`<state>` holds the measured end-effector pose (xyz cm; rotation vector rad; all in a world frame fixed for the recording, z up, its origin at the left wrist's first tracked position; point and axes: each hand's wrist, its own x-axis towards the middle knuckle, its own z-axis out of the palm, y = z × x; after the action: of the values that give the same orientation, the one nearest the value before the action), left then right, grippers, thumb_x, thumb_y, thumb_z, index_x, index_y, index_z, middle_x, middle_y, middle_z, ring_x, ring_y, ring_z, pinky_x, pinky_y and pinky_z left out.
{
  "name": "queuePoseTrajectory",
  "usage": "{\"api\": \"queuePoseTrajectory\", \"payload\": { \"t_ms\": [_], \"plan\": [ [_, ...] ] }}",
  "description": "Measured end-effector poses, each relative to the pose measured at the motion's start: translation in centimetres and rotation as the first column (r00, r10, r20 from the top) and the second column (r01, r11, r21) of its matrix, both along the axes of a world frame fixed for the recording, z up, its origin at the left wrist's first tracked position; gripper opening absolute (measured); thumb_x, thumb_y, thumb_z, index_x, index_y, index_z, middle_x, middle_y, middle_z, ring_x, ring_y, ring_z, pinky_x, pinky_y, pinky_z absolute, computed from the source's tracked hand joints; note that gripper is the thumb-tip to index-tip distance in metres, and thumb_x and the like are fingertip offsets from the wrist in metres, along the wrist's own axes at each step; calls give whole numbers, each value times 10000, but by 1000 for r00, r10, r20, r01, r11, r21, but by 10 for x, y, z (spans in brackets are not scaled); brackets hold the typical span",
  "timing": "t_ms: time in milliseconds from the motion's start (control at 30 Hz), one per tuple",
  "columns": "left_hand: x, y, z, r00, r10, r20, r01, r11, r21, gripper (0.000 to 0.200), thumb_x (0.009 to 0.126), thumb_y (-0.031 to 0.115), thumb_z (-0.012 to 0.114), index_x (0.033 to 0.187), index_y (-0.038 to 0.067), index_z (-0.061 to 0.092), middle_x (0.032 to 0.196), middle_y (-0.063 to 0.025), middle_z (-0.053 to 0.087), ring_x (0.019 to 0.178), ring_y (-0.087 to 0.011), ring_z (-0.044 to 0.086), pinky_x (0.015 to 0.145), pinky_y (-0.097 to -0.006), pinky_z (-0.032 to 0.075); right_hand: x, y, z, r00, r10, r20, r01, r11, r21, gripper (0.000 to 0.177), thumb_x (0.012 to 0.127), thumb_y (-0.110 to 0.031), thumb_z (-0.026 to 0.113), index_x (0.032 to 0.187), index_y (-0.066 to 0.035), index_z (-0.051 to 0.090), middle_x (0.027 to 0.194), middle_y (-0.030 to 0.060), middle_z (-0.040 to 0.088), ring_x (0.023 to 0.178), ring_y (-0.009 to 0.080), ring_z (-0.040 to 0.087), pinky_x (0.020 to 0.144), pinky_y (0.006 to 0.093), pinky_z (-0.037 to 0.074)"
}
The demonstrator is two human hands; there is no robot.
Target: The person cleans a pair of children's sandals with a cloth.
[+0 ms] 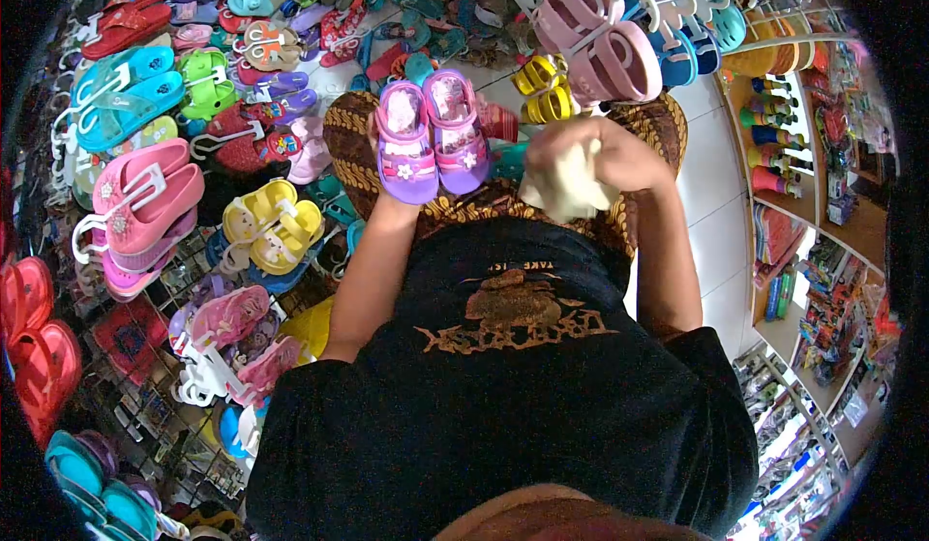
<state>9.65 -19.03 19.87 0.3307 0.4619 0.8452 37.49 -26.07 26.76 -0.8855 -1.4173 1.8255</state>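
Note:
My left hand (394, 208) holds up a pair of purple and pink children's sandals (462, 159) side by side, soles towards my lap. Most of that hand is hidden behind the sandals. To their right, my right hand (619, 157) is closed on a crumpled cream cloth (571, 178), blurred by motion. The cloth is apart from the sandals. Both hands are above my lap, over a brown patterned garment (350, 120). Just beyond them, a pair of yellow sandals (547, 91) and a pair of large pale pink clogs (614, 62) appear.
Footwear on white hangers crowds the left side, including pink shoes (145, 193), yellow clogs (274, 231) and turquoise sandals (126, 101). Many more sandals cover the floor ahead. Shelves (774, 193) with goods line the right, beside white floor tiles (706, 183).

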Motion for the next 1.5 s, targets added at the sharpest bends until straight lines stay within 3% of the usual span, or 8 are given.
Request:
{"api": "queuePoseTrajectory", "payload": {
  "t_ms": [33, 133, 200, 367, 1033, 1300, 1400, 1500],
  "plan": [
    [3, -1, 4, 984, 80, -161, -78, 997, 20, 1050, 823, 828, 376, 1497, 24, 330, 1463, -250, 437, 1278, -398, 507, 1073, -501, 428, 1, 3, 6, 970, 131, -204, -142, 989, -43, 347, 718, -48, 623, 1049, 3, 712, 1093, 126, 697, 1029, 190, 649, 921, 334, 503],
    [-10, 2, -9, 970, 80, 230, -39, 984, -176, 1033, 820, 824, 382, 1501, 49, 330, 1466, -202, 452, 1292, -423, 491, 1093, -541, 401, -7, 11, 36, 986, 138, 88, -147, 984, 104, 396, 766, -173, 706, 1107, 27, 682, 1030, 139, 690, 959, 227, 649, 872, 341, 510],
    [-11, 13, -28, 976, -45, 214, 34, 998, 56, 1021, 811, 827, 403, 1509, 84, 326, 1474, -190, 437, 1285, -424, 490, 1068, -635, 377, -35, 13, 53, 982, 9, 187, -59, 963, 262, 395, 770, -170, 704, 1113, 23, 676, 1035, 135, 686, 962, 221, 644, 873, 339, 508],
    [-14, 11, -19, 952, -38, 305, 45, 999, -14, 983, 825, 799, 414, 1488, 76, 355, 1450, -189, 463, 1280, -409, 498, 1070, -604, 393, -127, 20, 95, 976, 210, -54, -146, 821, 552, 392, 779, -163, 699, 1128, 13, 662, 1050, 125, 677, 972, 207, 633, 875, 334, 505],
    [-25, 19, -30, 954, 126, 274, -121, 992, -36, 888, 858, 747, 417, 1437, 74, 430, 1415, -180, 505, 1258, -370, 528, 1056, -572, 425, -160, 46, 101, 826, 497, -265, -331, 809, 486, 393, 817, -136, 680, 1187, -28, 605, 1109, 86, 641, 1010, 151, 590, 883, 312, 491],
    [-15, 19, -36, 933, 200, 300, -198, 980, -36, 851, 872, 726, 418, 1416, 73, 460, 1401, -177, 522, 1249, -355, 540, 1050, -559, 438, -73, 69, 51, 979, 5, 204, -32, 991, 129, 355, 787, -23, 632, 1140, -36, 588, 1107, 78, 628, 1051, 163, 580, 905, 311, 470],
    [-13, 19, -39, 933, 238, 271, -231, 971, -59, 791, 882, 704, 422, 1397, 107, 488, 1362, -184, 558, 1209, -374, 571, 1017, -566, 466, -60, 53, 0, 635, -346, 690, 24, 902, 431, 353, 786, -8, 624, 1121, -122, 617, 1091, 122, 621, 1030, 263, 613, 890, 322, 479],
    [-15, 22, -43, 887, 176, 427, -171, 984, -51, 774, 881, 669, 433, 1393, 92, 489, 1346, -194, 569, 1188, -382, 584, 1007, -567, 476, -85, 41, -21, 386, -487, 784, 59, 861, 505, 405, 758, -9, 631, 1121, -190, 638, 1084, 146, 602, 992, 376, 621, 821, 435, 523]
  ]
}}
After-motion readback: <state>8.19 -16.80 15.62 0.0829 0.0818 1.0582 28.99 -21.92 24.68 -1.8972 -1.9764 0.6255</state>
